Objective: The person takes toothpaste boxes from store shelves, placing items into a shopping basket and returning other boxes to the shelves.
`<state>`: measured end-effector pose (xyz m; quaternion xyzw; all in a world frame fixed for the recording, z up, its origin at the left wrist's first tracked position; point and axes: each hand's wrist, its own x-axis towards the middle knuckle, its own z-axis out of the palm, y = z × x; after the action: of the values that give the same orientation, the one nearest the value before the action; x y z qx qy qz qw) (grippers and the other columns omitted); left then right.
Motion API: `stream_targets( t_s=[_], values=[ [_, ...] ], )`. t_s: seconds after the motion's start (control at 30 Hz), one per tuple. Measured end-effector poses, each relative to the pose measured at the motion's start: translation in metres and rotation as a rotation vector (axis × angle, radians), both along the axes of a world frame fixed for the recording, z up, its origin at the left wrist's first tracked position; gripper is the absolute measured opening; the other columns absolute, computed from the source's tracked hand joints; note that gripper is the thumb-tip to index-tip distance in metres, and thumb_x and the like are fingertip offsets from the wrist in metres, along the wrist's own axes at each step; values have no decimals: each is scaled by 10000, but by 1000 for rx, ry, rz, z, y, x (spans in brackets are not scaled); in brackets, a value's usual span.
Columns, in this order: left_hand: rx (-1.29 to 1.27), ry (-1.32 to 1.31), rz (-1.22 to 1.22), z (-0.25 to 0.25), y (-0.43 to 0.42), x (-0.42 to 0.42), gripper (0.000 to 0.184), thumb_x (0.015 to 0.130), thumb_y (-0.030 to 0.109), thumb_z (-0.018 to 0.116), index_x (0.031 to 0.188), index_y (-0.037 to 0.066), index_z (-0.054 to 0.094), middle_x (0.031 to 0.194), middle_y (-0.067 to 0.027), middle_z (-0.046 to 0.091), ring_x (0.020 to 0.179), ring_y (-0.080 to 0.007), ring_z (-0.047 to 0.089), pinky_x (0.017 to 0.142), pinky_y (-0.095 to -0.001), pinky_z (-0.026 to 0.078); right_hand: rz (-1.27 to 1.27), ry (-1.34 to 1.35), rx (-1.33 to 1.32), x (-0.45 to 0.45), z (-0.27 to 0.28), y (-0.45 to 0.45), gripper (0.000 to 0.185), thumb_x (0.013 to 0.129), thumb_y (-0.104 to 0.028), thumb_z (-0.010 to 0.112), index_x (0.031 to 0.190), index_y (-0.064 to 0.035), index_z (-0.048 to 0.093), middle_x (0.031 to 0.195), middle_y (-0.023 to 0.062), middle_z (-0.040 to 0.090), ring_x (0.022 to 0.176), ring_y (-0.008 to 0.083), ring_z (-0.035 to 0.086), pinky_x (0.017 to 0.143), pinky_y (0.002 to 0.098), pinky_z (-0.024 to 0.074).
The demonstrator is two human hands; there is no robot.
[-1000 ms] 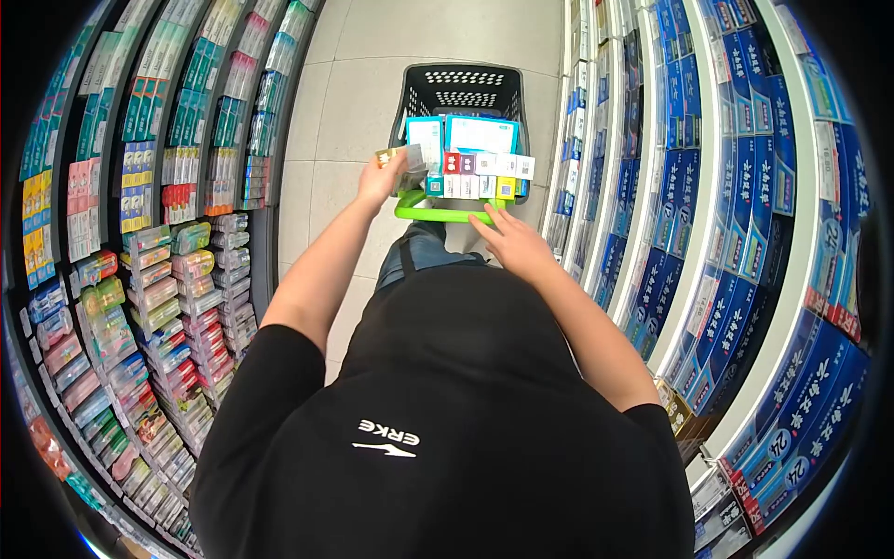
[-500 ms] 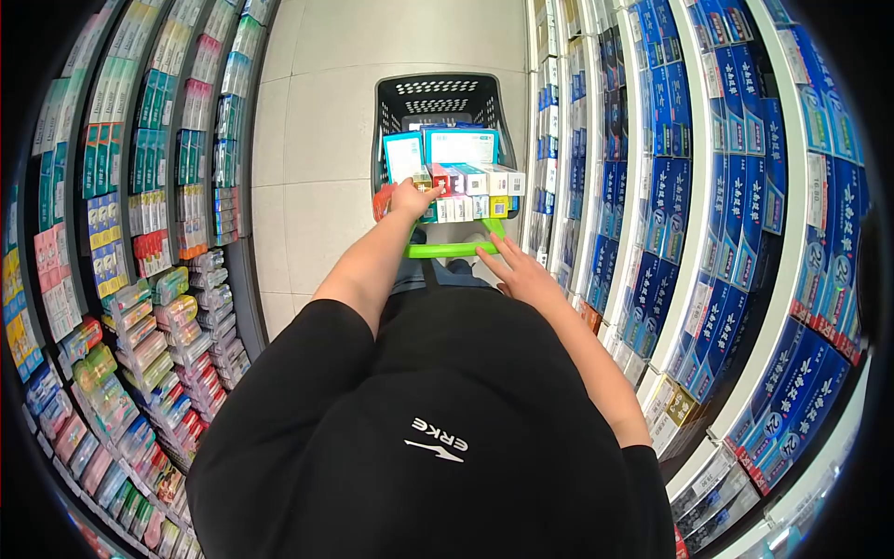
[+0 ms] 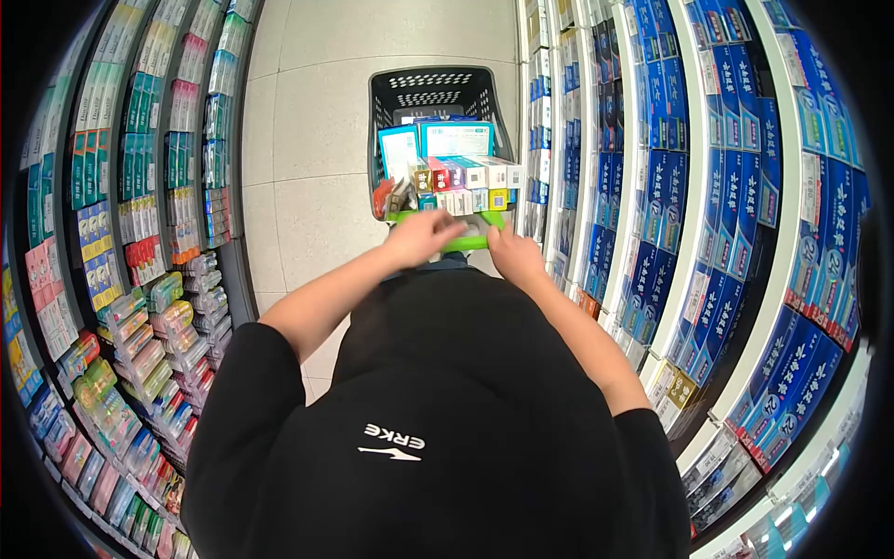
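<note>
My left hand, slightly blurred, lies over the left part of the green handle with its fingers stretched to the right. At the handle's right end, my right hand has its fingers closed round it. Just beyond both hands is the black basket. Inside it, two blue-edged white boxes stand at the back, the wider one on the right. Small cartons are stacked in front, among them a brown-gold box, a red box and a yellow box. Dark and red packs sit at the left corner.
Shelves of toothbrush packs and upright cartons line the left side. On the right, white-edged shelves hold blue boxes. Pale floor tiles run between them, and my black shirt fills the lower middle.
My left hand has let go of the brown-gold box, now in the basket's stack, and moved back to the handle. My right hand's spread fingers have closed on the handle.
</note>
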<state>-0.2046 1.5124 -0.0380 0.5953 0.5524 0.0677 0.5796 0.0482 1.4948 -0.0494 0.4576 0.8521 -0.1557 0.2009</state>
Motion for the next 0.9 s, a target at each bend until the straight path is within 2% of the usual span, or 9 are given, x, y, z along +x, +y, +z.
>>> stream_targets(
  t_s=[0.03, 0.07, 0.17, 0.37, 0.77, 0.87, 0.9],
  values=[
    [300, -45, -101, -9, -14, 2, 426, 983, 462, 621, 1160, 75, 652, 931, -140, 724, 852, -338, 709, 757, -444, 552, 14, -30, 23, -4, -1, 1, 236, 958, -137, 529, 1159, -13, 529, 1195, 347, 643, 761, 293, 748, 592, 370, 586],
    [317, 24, -191, -19, -21, 2, 420, 983, 466, 615, 1159, 84, 637, 920, -141, 721, 847, -346, 706, 742, -455, 549, 27, -60, 46, -7, -2, 2, 198, 958, -134, 513, 1112, -11, 530, 1132, 359, 663, 675, 269, 748, 553, 358, 576],
    [399, 167, -400, -23, -20, 2, 388, 989, 477, 586, 1162, 130, 574, 888, -141, 713, 817, -377, 694, 684, -506, 533, 36, -115, 320, -8, -23, -8, 163, 948, -153, 538, 1066, -41, 531, 975, 281, 695, 561, 262, 716, 503, 365, 557],
    [432, 120, -386, -24, -6, -5, 369, 989, 451, 599, 1172, 130, 583, 912, -137, 721, 826, -369, 703, 697, -494, 543, 25, -165, 338, -17, -22, 3, 167, 949, -167, 532, 1066, -48, 542, 869, 201, 681, 616, 259, 724, 532, 341, 555],
    [517, 52, -408, -42, 45, -21, 357, 1001, 420, 594, 1212, 133, 572, 934, -157, 718, 853, -393, 697, 734, -505, 543, -137, -246, 404, -43, -22, 44, 195, 959, -170, 520, 1121, -63, 537, 875, 152, 685, 716, 260, 730, 627, 376, 559],
    [487, 52, -416, -36, 60, -24, 331, 1007, 418, 572, 1106, 103, 552, 936, -159, 710, 855, -385, 693, 722, -517, 546, -249, -252, 243, -51, -25, 59, 225, 967, -174, 524, 1178, -97, 536, 887, 145, 690, 776, 265, 740, 647, 386, 557],
    [464, 87, -439, -37, 65, -24, 355, 1005, 431, 576, 1155, 110, 565, 943, -176, 711, 863, -396, 693, 728, -515, 545, -303, -261, 195, -57, -21, 62, 236, 967, -179, 531, 1195, -118, 536, 893, 139, 695, 789, 271, 739, 656, 397, 554]
  ],
)
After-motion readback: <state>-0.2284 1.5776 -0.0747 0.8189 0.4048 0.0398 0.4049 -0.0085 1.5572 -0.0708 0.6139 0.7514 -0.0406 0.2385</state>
